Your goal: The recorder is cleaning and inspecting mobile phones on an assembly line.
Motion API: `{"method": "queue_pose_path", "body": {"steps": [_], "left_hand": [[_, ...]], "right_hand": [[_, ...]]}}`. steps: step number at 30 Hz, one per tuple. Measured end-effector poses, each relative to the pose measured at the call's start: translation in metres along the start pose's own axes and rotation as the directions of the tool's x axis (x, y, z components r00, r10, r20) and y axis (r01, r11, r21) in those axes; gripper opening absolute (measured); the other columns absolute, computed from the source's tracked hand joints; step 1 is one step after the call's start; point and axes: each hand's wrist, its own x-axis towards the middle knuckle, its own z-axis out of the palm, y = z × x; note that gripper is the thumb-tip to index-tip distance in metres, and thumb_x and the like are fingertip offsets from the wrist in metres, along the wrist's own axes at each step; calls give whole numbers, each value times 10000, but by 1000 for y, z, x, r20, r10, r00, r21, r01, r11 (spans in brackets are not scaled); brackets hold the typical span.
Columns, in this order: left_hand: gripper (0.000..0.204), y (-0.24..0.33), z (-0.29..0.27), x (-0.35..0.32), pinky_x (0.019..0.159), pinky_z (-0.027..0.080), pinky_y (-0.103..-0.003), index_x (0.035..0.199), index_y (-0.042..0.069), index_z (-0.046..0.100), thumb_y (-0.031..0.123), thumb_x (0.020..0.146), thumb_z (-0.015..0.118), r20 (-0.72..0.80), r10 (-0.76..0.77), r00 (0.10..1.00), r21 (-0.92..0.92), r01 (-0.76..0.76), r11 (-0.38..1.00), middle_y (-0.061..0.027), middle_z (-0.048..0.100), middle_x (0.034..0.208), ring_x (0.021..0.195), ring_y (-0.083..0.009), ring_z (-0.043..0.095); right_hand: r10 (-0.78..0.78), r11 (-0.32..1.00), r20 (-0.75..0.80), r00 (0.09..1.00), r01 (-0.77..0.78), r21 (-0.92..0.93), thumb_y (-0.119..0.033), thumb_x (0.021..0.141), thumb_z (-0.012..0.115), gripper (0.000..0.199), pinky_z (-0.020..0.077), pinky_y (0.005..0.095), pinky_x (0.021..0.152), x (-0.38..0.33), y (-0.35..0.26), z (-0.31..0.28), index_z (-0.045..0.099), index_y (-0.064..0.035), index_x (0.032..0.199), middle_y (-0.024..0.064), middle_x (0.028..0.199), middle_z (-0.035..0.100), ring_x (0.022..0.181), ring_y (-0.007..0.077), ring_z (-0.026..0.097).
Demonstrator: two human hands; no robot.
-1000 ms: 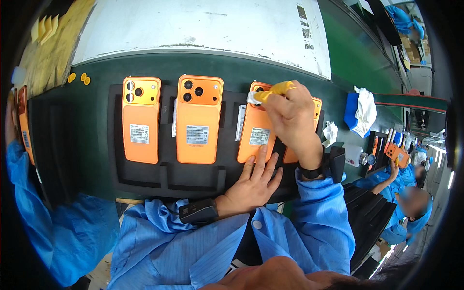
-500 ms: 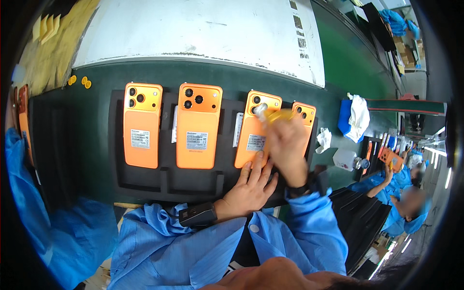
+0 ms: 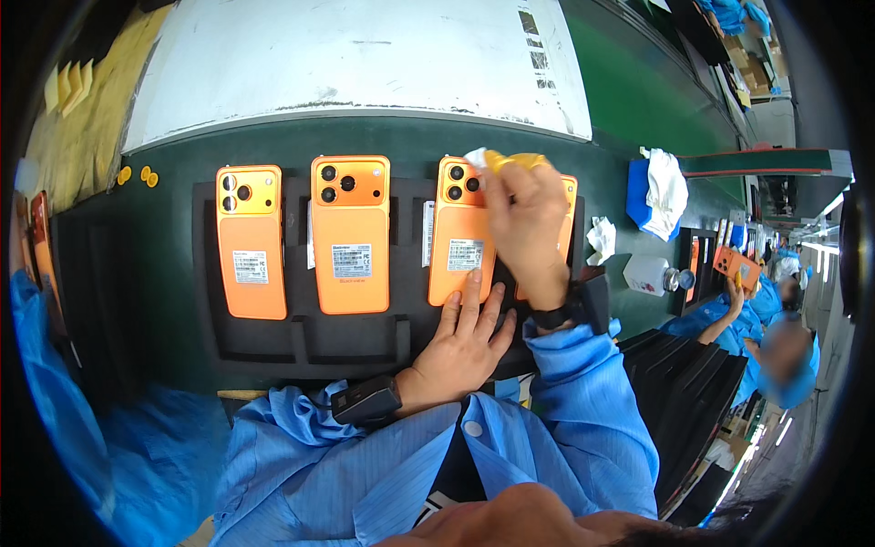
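Four orange phones lie in a row, backs up, in a black foam tray (image 3: 351, 342). My left hand (image 3: 460, 346) is spread open, its fingertips on the lower end of the third phone (image 3: 456, 232). Above that phone's camera area, my right hand (image 3: 529, 214) is closed on a small white wipe (image 3: 477, 158). Yellow coverings, apparently finger cots (image 3: 515, 161), show at its fingers. That hand partly hides the fourth phone (image 3: 571, 196). The second phone (image 3: 352, 232) and first phone (image 3: 251, 242) lie untouched to the left. Each of the first three has a white label.
A white board (image 3: 355, 64) lies beyond the tray. Small yellow rings (image 3: 146, 173) sit at far left. To the right are a crumpled tissue (image 3: 602, 239), a blue box with white cloth (image 3: 652, 196) and a clear bottle (image 3: 645, 273). Co-workers in blue are at both sides.
My right hand has shifted with the wipe from over the third phone's lenses toward its top right corner. My left hand still rests on its lower end. The whole view has shifted slightly.
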Motion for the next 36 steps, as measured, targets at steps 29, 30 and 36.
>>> {"method": "queue_pose_path", "body": {"steps": [29,30,36], "left_hand": [[715,-3,-33,-12,1047,412,-536,1318,60,571,350,707,801,-44,-18,999,-166,10,986,-218,491,1357,1265,-439,433],[715,-8,-36,-19,1047,412,-536,1318,60,571,350,707,801,-52,-33,998,-153,25,988,-218,491,1357,1265,-439,433],[479,-16,-50,-56,829,442,-382,1058,38,660,342,707,781,-106,-68,992,-97,58,994,-93,549,933,925,-265,531]], "right_hand": [[97,978,-5,995,-95,188,31,770,739,108,446,366,553,-55,-17,-72,635,2,765,136,703,597,615,290,577],[74,978,1,997,-73,198,42,768,741,107,445,354,551,-64,-19,-80,639,9,777,133,721,608,613,274,577],[141,951,115,983,-167,261,45,756,762,120,442,328,551,-100,-33,-87,678,18,838,129,756,616,639,231,588]]}}
